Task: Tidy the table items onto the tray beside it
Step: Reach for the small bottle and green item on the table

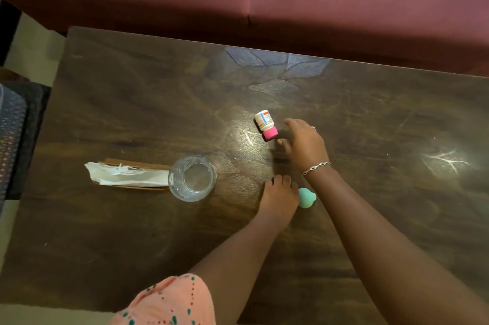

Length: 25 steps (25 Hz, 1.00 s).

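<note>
A small white bottle with a pink cap (266,124) lies on its side on the dark wooden table (132,232). My right hand (304,143) hovers just to its right, fingers spread around it, not touching. My left hand (280,199) rests flat on the table with its fingers apart. A teal egg-shaped sponge (307,197) sits right beside that hand, partly hidden by it. An empty clear glass (192,178) stands to the left. White tissue on a brown cardboard piece (124,175) lies left of the glass.
A maroon sofa (344,2) runs along the table's far edge. At the far left edge a dark patterned woven thing (13,134) shows beside the table. Pale floor appears at the left and below.
</note>
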{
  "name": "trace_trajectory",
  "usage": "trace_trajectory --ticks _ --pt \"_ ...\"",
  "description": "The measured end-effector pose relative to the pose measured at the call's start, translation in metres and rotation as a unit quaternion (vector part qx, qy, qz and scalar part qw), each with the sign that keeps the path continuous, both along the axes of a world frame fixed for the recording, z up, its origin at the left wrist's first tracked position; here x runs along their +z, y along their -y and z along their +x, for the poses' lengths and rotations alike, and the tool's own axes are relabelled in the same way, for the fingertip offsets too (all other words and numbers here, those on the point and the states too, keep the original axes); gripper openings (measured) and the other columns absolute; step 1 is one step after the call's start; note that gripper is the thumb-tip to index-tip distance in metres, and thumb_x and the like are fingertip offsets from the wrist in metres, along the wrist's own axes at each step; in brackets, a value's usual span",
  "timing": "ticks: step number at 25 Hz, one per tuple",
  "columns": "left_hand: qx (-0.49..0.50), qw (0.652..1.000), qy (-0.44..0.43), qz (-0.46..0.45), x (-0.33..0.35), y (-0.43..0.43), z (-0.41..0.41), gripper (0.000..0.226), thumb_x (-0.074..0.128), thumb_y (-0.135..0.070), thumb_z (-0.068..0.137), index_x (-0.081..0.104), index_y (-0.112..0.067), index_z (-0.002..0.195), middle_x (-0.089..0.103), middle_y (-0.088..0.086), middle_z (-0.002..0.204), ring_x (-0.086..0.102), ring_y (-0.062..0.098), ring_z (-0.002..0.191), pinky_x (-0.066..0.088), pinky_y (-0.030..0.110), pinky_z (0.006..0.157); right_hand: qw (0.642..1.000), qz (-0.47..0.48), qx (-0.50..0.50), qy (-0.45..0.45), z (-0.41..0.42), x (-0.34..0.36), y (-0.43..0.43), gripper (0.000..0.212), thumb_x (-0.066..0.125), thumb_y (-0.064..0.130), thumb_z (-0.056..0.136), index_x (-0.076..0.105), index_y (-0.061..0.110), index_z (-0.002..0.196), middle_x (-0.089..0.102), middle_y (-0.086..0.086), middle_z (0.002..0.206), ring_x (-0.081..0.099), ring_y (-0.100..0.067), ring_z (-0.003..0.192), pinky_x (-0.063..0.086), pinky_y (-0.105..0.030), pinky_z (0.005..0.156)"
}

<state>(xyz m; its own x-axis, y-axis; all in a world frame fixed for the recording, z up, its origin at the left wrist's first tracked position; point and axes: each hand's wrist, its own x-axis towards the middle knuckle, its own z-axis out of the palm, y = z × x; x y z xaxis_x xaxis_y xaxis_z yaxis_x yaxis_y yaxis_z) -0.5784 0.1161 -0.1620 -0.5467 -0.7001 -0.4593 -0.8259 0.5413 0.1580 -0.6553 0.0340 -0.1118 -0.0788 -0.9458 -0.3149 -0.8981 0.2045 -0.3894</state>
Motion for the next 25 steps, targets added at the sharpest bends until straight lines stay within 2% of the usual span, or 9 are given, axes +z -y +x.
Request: trace_trajectory --ticks 1,3,5,7,13,16,19,21,25 --pt "0.003 1.000 -0.001 -0.001 -0.002 -0.003 0.001 0.035 0.082 -0.038 0.050 0.070 -0.014 0.074 0.065 0.002 0.074 0.061 0.017 0.066 0.048 0.024 0.055 1.000 0.006 0.000 -0.003 0.005 -0.002 0.006 0.037 0.055 0.014 0.086 0.048 0.005 0.121 0.053 -0.014 0.125 0.050 -0.032 0.112 0.041 -0.040 0.088" --pt "0.006 0.999 -0.019 -0.025 -0.003 -0.009 0.002 0.018 0.073 -0.028 0.052 0.068 -0.013 0.061 0.063 -0.001 0.061 0.058 0.014 0.053 0.044 0.020 0.047 1.000 0.018 -0.013 -0.008 0.013 -0.006 0.015 0.043 0.059 0.023 0.085 0.045 0.006 0.123 0.052 -0.014 0.123 0.050 -0.032 0.109 0.042 -0.039 0.085" --pt "-0.015 0.998 -0.030 -0.044 -0.001 -0.017 0.007 0.012 0.059 -0.020 0.059 0.067 -0.010 0.060 0.062 0.002 0.060 0.057 0.014 0.050 0.045 0.020 0.046 0.999 0.037 -0.024 -0.008 0.022 -0.012 0.019 0.060 0.066 0.032 0.080 0.038 0.007 0.128 0.051 -0.016 0.123 0.050 -0.033 0.110 0.042 -0.040 0.086" --pt "-0.052 0.997 -0.010 -0.065 -0.003 -0.024 0.011 0.012 0.065 -0.019 0.057 0.069 -0.010 0.063 0.063 0.002 0.061 0.057 0.013 0.051 0.045 0.020 0.045 0.998 0.054 -0.027 -0.007 0.029 -0.020 0.016 0.071 0.070 0.033 0.076 0.033 0.007 0.130 0.049 -0.017 0.124 0.049 -0.034 0.111 0.042 -0.041 0.087" --pt "0.020 0.995 -0.085 -0.045 0.003 -0.031 0.029 0.026 0.080 -0.033 0.045 0.067 -0.014 0.058 0.060 -0.001 0.056 0.056 0.011 0.048 0.040 0.017 0.038 0.997 0.024 -0.076 0.002 0.029 -0.037 0.014 0.050 0.067 0.019 0.079 0.041 0.004 0.119 0.051 -0.020 0.120 0.047 -0.039 0.110 0.041 -0.042 0.086" --pt "0.068 0.982 -0.166 -0.057 0.017 -0.042 0.053 0.024 0.077 -0.033 0.049 0.064 -0.019 0.062 0.058 -0.005 0.059 0.055 0.008 0.050 0.042 0.017 0.038 0.995 -0.004 -0.101 -0.001 0.036 -0.035 0.016 0.060 0.068 0.018 0.077 0.037 0.006 0.127 0.042 -0.021 0.129 0.041 -0.039 0.117 0.040 -0.043 0.091" --pt "0.117 0.967 -0.220 -0.054 0.034 -0.054 0.085 0.027 0.077 -0.034 0.049 0.059 -0.020 0.065 0.055 -0.007 0.061 0.053 0.004 0.052 0.044 0.013 0.040 0.995 -0.031 0.046 -0.079 0.044 -0.034 0.023 0.070 0.061 0.006 0.080 0.028 0.018 0.140 0.013 -0.019 0.151 0.020 -0.039 0.136 0.036 -0.048 0.101" --pt "0.129 0.963 -0.232 -0.056 0.047 -0.059 0.104 0.031 0.077 -0.037 0.049 0.057 -0.021 0.068 0.055 -0.008 0.063 0.052 0.002 0.054 0.044 0.011 0.042 0.971 -0.037 0.182 -0.150 0.048 -0.039 0.027 0.060 0.055 0.007 0.087 0.029 0.021 0.139 0.006 -0.017 0.154 0.010 -0.037 0.140 0.035 -0.049 0.102" --pt "0.184 0.952 -0.229 -0.087 0.071 -0.056 0.133 0.036 0.079 -0.041 0.047 0.057 -0.023 0.070 0.056 -0.011 0.065 0.052 0.000 0.054 0.041 0.008 0.044 0.948 -0.064 0.232 -0.206 0.058 -0.044 0.034 0.035 0.056 0.009 0.086 0.051 0.007 0.120 0.043 -0.026 0.132 0.034 -0.044 0.128 0.046 -0.052 0.085"
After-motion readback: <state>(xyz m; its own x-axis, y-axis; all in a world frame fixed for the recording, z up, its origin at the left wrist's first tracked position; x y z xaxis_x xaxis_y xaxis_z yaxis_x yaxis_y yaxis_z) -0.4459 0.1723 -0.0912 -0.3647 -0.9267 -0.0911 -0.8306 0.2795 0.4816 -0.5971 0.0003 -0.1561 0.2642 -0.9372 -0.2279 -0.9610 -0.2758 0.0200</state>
